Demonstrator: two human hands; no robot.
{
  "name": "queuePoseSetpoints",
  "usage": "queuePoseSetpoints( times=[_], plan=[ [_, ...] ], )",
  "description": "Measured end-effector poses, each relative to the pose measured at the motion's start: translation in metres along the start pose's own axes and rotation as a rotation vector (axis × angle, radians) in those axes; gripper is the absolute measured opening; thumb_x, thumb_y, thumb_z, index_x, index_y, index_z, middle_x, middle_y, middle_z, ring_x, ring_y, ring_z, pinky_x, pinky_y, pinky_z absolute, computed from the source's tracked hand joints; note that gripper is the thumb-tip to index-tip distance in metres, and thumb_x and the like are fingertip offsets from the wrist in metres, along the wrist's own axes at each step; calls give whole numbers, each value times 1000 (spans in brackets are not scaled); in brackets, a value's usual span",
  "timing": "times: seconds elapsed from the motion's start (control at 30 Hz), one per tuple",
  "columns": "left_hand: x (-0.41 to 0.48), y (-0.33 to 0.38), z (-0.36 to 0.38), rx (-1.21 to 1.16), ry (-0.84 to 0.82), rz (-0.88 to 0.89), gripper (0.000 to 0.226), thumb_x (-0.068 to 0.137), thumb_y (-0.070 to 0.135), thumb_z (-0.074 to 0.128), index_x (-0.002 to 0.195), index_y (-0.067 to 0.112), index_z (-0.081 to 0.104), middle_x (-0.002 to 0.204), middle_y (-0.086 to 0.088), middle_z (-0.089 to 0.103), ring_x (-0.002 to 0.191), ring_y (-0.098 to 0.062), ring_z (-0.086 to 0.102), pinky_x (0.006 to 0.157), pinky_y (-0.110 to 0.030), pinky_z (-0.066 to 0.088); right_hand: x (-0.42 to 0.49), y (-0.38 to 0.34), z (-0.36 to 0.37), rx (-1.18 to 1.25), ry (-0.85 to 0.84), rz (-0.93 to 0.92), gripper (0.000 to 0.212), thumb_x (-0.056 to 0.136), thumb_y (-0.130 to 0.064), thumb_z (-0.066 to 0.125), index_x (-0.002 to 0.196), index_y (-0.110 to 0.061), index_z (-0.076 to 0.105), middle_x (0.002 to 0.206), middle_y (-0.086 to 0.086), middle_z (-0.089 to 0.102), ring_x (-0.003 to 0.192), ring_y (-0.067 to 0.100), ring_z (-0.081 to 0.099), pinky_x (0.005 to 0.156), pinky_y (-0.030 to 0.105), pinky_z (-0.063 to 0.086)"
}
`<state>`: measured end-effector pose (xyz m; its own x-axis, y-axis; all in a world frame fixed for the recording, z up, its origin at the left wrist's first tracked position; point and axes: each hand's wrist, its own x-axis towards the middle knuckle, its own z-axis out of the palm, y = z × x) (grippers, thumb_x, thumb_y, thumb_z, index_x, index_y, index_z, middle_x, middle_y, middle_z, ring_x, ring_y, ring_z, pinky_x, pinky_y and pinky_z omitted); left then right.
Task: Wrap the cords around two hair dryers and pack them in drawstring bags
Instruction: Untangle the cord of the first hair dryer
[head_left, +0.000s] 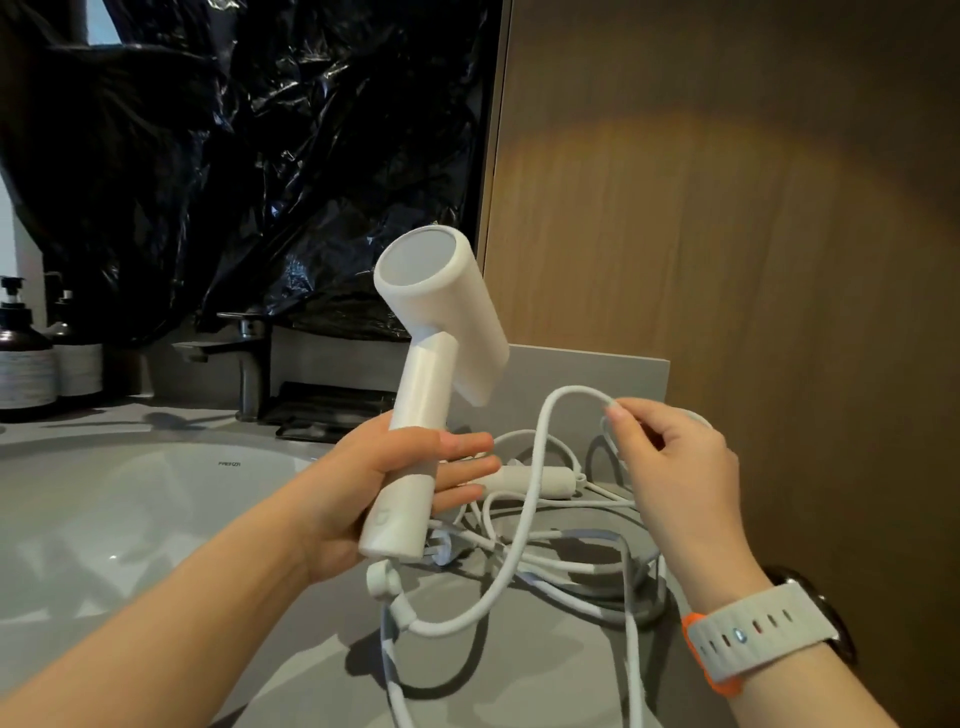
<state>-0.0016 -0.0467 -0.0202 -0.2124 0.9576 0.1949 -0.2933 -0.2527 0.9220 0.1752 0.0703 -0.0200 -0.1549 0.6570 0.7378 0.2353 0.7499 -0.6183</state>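
Note:
My left hand (363, 499) holds a white hair dryer (431, 364) upright by its handle, thumb across the handle and fingers stretched out behind it. Its white cord (524, 519) leaves the handle's base, loops up and is pinched near the top of the loop by my right hand (670, 462). A second white hair dryer (535, 480) lies on the grey counter (519, 675) behind my left fingers, partly hidden, amid a tangle of white cords and a plug (441, 553). I see no drawstring bags.
A white sink basin (130, 519) lies to the left with a metal faucet (244, 358) behind it. Two pump bottles (26, 358) stand at the far left. Black plastic sheeting (234, 156) covers the back wall; a wooden panel (753, 208) stands on the right.

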Motion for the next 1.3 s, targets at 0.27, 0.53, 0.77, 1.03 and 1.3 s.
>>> queuePoseSetpoints(
  times=[0.27,0.53,0.77,1.03,1.3],
  plan=[
    [-6,-6,11,-44,-109,-114,52,65,3,60,116,3,48,104,-25,68,86,-32,71,75,-46,57,-12,-2,23,-563,-16,-428,8,75,-22,76,83,-20,74,67,-2,65,60,18,58,43,19,39],
    [2,3,-3,-127,47,-144,2,63,4,69,64,4,67,67,-6,53,44,-9,52,44,-20,50,-6,2,16,-185,-250,-5,5,85,-31,64,86,-27,66,75,-11,61,72,8,57,61,23,50],
    [5,9,-12,4,271,44,15,82,-2,59,90,7,49,56,-6,53,43,-11,51,42,-23,48,12,10,-6,26,154,282,12,83,-14,64,75,-23,66,70,-2,61,62,18,55,59,35,49],
    [4,9,-8,178,359,177,20,82,-3,60,92,11,49,65,-9,55,52,-15,53,58,-34,49,13,7,-14,559,258,708,29,82,-42,66,95,-20,53,70,3,47,52,15,42,49,30,43],
    [8,11,-17,192,511,217,22,82,1,64,95,12,50,72,-9,54,54,-13,56,56,-32,48,5,-1,-24,135,368,129,14,91,-15,55,103,-18,49,76,-4,49,63,8,48,50,6,39]
  ],
)
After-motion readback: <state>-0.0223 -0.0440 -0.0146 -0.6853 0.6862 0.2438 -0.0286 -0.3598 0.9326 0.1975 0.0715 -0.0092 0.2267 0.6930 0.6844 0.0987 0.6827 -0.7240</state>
